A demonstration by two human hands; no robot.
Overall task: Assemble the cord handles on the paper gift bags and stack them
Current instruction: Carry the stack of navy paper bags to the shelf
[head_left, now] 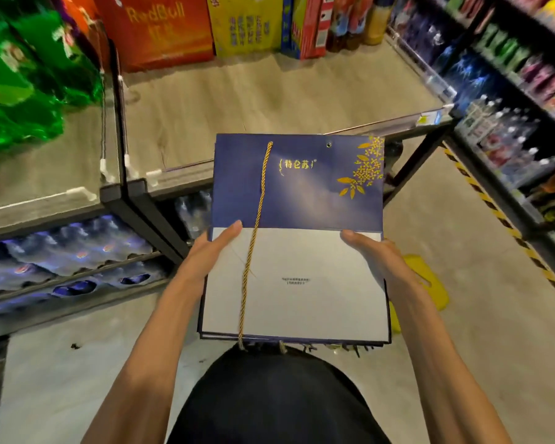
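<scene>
The left hand (205, 251) and right hand (375, 254) grip the bag stack (302, 193) by its sides; the cord (253, 238) lies lengthwise beside the left, with the empty eyelet (328, 144) beyond the right.

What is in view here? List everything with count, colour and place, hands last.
paper gift bags: flat stack, number unclear, blue and white, centre
gold cord: one, gold, along the top bag, far edge to near edge
eyelet: one, metal, top bag's far right, empty
shelf: one, grey wood-grain, ahead
Red Bull carton: one, red-orange, back of shelf
yellow carton: one, yellow, beside it
green packs: several, green, far left
bottled water packs: several, clear-blue, lower left shelf
drinks racks: mixed colours, right
yellow object: one, on floor by right arm
hazard tape: one strip, yellow-black, floor at right
left hand: grips stack's left edge
right hand: grips stack's right edge
</scene>
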